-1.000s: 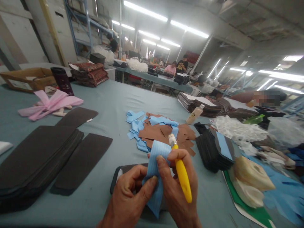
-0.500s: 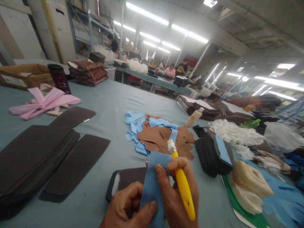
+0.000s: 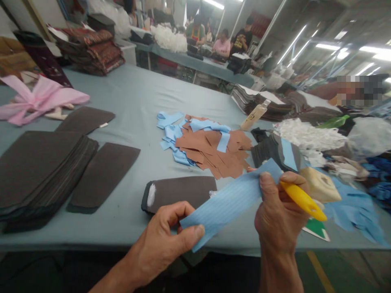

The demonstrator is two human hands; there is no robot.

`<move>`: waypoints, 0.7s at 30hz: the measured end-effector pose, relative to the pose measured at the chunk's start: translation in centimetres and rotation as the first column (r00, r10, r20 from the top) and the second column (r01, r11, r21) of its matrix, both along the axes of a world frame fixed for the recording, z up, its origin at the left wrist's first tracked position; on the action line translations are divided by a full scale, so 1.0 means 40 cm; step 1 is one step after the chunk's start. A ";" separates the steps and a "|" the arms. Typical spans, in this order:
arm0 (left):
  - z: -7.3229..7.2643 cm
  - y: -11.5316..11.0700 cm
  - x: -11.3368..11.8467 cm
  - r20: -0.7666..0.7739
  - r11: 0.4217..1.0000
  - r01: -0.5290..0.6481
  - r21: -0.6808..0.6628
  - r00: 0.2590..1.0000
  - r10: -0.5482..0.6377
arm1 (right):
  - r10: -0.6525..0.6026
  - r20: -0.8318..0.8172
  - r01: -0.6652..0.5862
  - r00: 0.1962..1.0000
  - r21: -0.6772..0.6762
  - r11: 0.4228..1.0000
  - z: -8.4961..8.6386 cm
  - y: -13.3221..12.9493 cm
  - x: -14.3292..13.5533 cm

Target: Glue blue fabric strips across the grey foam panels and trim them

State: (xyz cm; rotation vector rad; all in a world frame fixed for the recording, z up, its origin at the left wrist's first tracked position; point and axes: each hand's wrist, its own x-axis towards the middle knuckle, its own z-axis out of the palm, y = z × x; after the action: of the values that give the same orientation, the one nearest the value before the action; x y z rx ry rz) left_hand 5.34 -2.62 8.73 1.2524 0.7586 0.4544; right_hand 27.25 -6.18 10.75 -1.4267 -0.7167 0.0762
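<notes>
A light blue ribbed fabric strip (image 3: 227, 205) is stretched slantwise between my two hands above the table. My left hand (image 3: 171, 236) pinches its lower left end between thumb and fingers. The upper right end is pinched by my right hand (image 3: 279, 203), which also holds a brush with a yellow handle (image 3: 302, 199); the bristle end is hidden behind the strip and fingers. Behind the strip lies a dark grey-brown fabric piece (image 3: 183, 191) on the table, with white patches at both ends. Farther back are a pile of brown pieces (image 3: 210, 148) and crumpled blue strips (image 3: 172, 134).
Stacked dark panels (image 3: 39, 162) lie at the left, near a pink cloth bow (image 3: 39, 97). A bottle (image 3: 255, 115) stands right of the brown pile. Another dark stack (image 3: 271, 148) and a yellowish block (image 3: 319, 185) lie at the right. Several people are at a far table.
The strip has turned from upright to slanting as my right hand moved right and the hands spread apart. The brush now points its handle to the right. The view has tilted downward.
</notes>
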 end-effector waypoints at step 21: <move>0.029 -0.031 0.045 0.155 0.982 -0.161 -0.103 0.972 0.175 | -0.161 0.092 0.186 0.983 -0.500 0.846 -0.153 -0.324 0.028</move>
State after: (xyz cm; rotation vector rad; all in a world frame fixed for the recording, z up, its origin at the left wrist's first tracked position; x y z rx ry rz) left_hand 7.15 -3.84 9.90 1.0570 0.7400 0.6463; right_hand 28.39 -19.13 4.65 -2.0032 -0.6249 0.0950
